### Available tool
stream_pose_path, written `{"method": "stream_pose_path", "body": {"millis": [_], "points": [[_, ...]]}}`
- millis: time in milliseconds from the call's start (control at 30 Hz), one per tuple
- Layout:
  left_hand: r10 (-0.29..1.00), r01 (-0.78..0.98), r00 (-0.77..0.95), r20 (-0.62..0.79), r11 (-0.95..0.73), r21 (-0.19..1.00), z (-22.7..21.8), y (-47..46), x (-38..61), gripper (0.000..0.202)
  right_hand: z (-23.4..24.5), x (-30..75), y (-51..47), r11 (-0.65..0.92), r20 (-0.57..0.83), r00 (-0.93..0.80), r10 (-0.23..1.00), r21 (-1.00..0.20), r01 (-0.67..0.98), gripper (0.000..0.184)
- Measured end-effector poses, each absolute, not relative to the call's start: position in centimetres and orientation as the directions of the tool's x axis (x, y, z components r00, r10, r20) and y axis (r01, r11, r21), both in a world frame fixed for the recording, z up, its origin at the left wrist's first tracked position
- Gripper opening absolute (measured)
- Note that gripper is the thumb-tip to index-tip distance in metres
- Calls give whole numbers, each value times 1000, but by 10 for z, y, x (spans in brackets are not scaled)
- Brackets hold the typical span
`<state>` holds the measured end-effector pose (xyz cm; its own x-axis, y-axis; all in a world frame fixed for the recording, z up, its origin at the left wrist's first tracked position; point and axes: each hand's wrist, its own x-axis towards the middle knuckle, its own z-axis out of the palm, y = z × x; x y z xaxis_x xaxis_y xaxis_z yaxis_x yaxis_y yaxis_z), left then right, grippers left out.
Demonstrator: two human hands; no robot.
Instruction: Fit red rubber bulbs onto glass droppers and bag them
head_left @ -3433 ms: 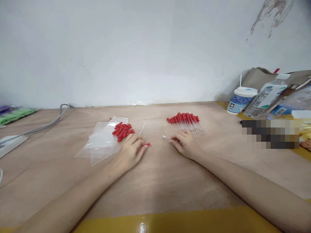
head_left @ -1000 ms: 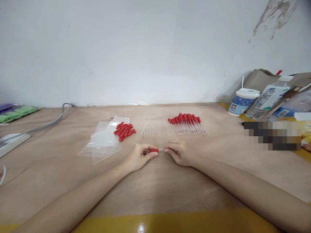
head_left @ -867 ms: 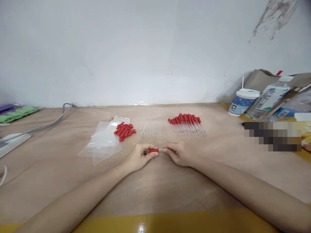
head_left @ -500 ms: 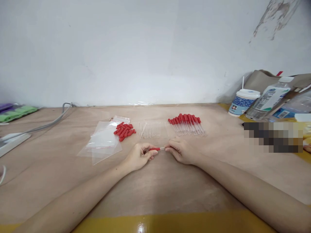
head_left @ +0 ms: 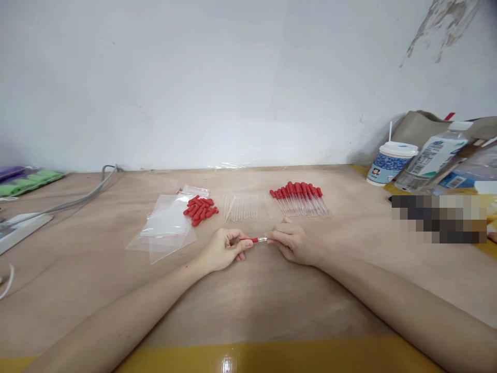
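Observation:
My left hand [head_left: 229, 248] pinches a red rubber bulb [head_left: 254, 240] between thumb and fingers. Out of the bulb's right end runs a clear glass dropper tube [head_left: 263, 239], which my right hand [head_left: 293, 242] grips; its far end is hidden by the fingers. Behind my left hand lies a heap of loose red bulbs [head_left: 200, 210]. A row of bare clear tubes [head_left: 243, 207] lies behind the gap between my hands. Beyond my right hand, several droppers with red bulbs fitted [head_left: 301, 197] lie side by side, bulbs toward the wall.
Clear plastic bags [head_left: 165, 228] lie left of the loose bulbs. A power strip [head_left: 23, 233] with a grey cable [head_left: 89, 194] is at far left, near a green and purple packet [head_left: 31, 181]. A paper cup [head_left: 390, 163] and a plastic bottle [head_left: 435, 158] stand at right.
My right hand has moved slightly to the right, and a little more of the clear tube shows between my hands. My left hand keeps its pinch on the red bulb.

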<state>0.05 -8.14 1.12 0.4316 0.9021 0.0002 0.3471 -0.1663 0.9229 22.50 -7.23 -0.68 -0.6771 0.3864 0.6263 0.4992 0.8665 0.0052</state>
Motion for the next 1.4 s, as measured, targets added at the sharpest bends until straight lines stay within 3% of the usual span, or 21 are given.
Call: {"method": "stream_pose_path", "body": {"millis": [133,267,333,433,500,567,667,900,1100,1267,1400], "points": [[881,328,471,-50,-123,937,14,-79,-1,32,-4,225,-73,868,614,-722,320,115,483,24],[895,340,445,25,-195,920,12,-78,-1,30,9,219,-82,800,583,-691,428,112,590,21],[915,353,389,107,-255,900,10,-78,-1,36,16,218,-83,745,558,-626,545,20,666,20],[921,365,333,202,-324,873,6,-77,-1,49,27,221,-70,593,480,-427,766,-271,758,17],[901,403,378,214,-369,838,3,-76,-2,43,35,227,-51,426,414,-247,876,-424,799,16],[875,460,441,202,-413,786,2,-76,-3,32,40,231,-29,254,368,-69,927,-483,838,18],[855,497,474,211,-458,737,1,-76,-4,27,41,231,-1,45,286,93,954,-441,896,24],[847,498,491,204,-465,732,1,-77,-6,26,27,222,7,-119,201,199,959,-354,928,28],[840,500,501,206,-476,724,2,-77,-5,26,24,226,5,-132,201,203,958,-316,939,37],[842,500,499,206,-474,725,3,-77,-5,26,26,214,2,-40,232,112,966,-295,955,37],[838,502,499,223,-489,713,3,-78,-5,25,30,195,1,-33,158,69,985,-220,975,32]]}}
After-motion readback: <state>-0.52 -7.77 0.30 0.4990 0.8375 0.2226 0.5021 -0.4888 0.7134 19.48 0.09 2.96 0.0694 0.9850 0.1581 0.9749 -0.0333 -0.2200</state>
